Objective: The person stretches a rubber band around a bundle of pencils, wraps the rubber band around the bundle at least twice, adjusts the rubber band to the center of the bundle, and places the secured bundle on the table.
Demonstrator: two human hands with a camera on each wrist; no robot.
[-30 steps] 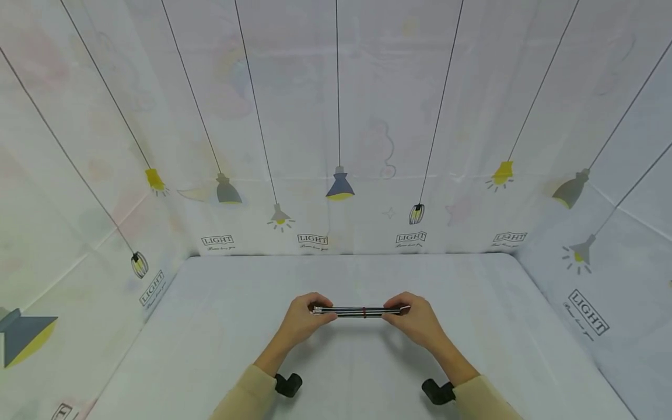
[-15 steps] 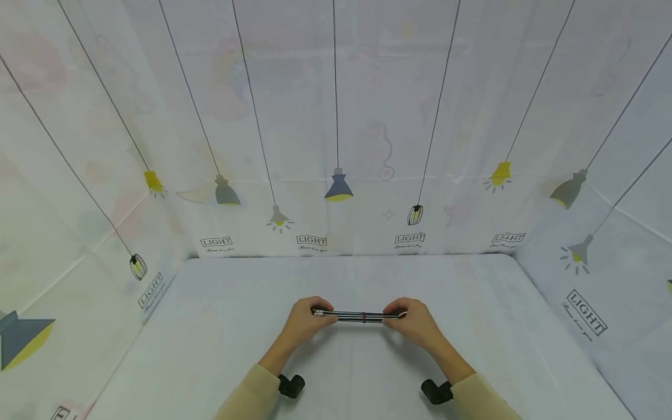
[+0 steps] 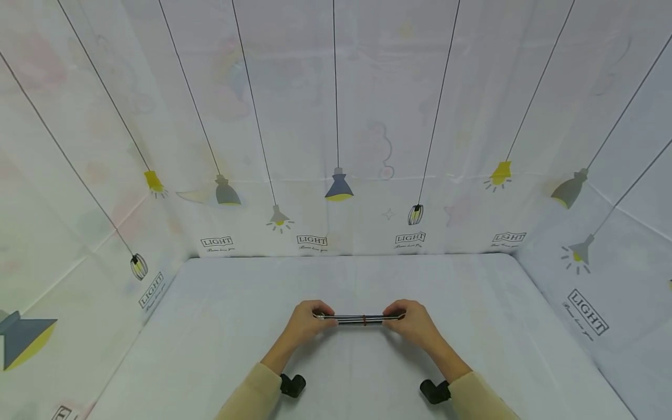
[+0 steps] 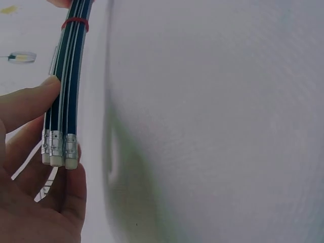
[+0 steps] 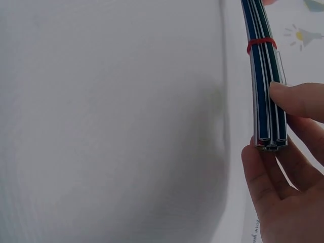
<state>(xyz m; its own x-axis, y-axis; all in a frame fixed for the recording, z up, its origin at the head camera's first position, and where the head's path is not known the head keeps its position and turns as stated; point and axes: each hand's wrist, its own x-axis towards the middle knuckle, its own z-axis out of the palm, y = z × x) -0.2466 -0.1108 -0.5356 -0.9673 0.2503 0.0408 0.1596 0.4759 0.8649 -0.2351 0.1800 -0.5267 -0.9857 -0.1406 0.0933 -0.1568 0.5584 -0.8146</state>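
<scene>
A bundle of dark pencils (image 3: 350,319) with white stripes lies level between my two hands, over the white table. Around its middle runs a red rubber band (image 4: 76,23). My left hand (image 3: 308,318) grips the end with the erasers (image 4: 56,161), thumb on the near side and fingers behind. The other end, with flat unsharpened tips (image 5: 271,147), is held the same way by my right hand (image 3: 411,318). In the right wrist view the pencils show blue and green sides (image 5: 262,96), and the band sits above the right thumb.
The white tabletop (image 3: 346,373) spreads under both hands. White cloth walls (image 3: 294,116) printed with hanging lamps and "LIGHT" labels close in the back and both sides. A black wrist device (image 3: 294,385) is worn on each forearm, by the cream sleeves.
Both hands have come down slightly toward the near side with the pencil bundle. The bundle has turned a little, so its eraser end shows less in the head view. Both grips stay.
</scene>
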